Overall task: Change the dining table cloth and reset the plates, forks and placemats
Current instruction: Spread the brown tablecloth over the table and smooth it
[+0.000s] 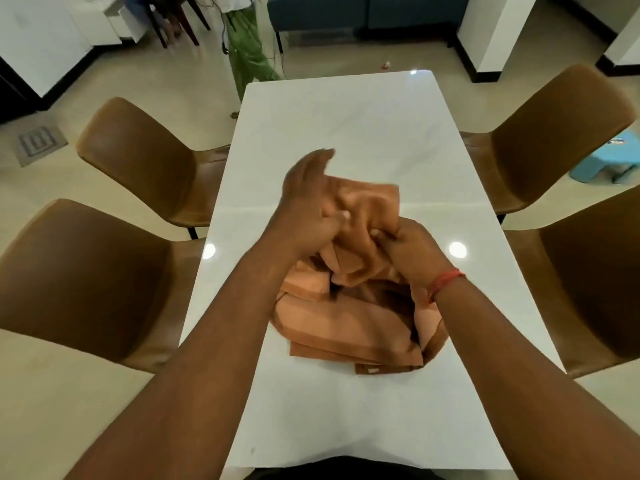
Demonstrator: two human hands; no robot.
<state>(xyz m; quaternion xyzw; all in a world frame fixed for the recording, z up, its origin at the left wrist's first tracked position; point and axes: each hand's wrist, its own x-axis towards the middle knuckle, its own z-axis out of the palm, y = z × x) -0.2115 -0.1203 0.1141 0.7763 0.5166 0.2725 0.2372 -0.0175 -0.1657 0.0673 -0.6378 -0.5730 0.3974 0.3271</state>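
Two hands at work over the white surface (346, 420), nearest edge bare. Just beyond, orange cloth (349, 327) lying in a folded heap near the middle, bottom folds resting on the surface, top folds lifted. Right hand (412, 252) clamped on a raised fold, fingers curled round it. Left hand (308, 209) pinching the same bunch at thumb and forefinger, other fingers spread up and blurred, so grip hard to judge beyond that pinch. Looks like unfolding just begun. No plates, forks or placemats anywhere in view.

Risks from here: wrong layer pinched, and the heap opening as a twisted rope instead of a flat sheet. Both hands close together on one bunch, so a hard shake likely to drag the whole heap off the smooth surface, probably toward the near edge or onto a brown chair (131, 161). Snagging on a chair back possible too, with four of them tucked tight to both long sides. Farther off, someone in green trousers (247, 53) standing past the far end, within reach of a flung cloth.
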